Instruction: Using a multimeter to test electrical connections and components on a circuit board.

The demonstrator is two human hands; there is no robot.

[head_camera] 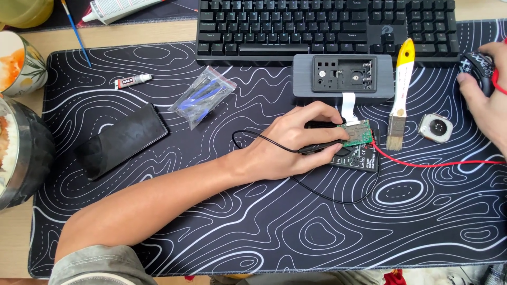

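A black keyboard, paintbrush, small glue tube and bagged blue tools — perhaps pry picks — lie around.

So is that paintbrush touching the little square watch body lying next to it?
Apart. The head view shows a clear strip of black mat between the paintbrush bristles and the square watch body.

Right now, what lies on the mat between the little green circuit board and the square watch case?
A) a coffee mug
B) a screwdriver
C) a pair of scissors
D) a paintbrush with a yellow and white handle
D: the paintbrush lies upright on the mat, bristles down, with the circuit board on one side and the watch case on the other.
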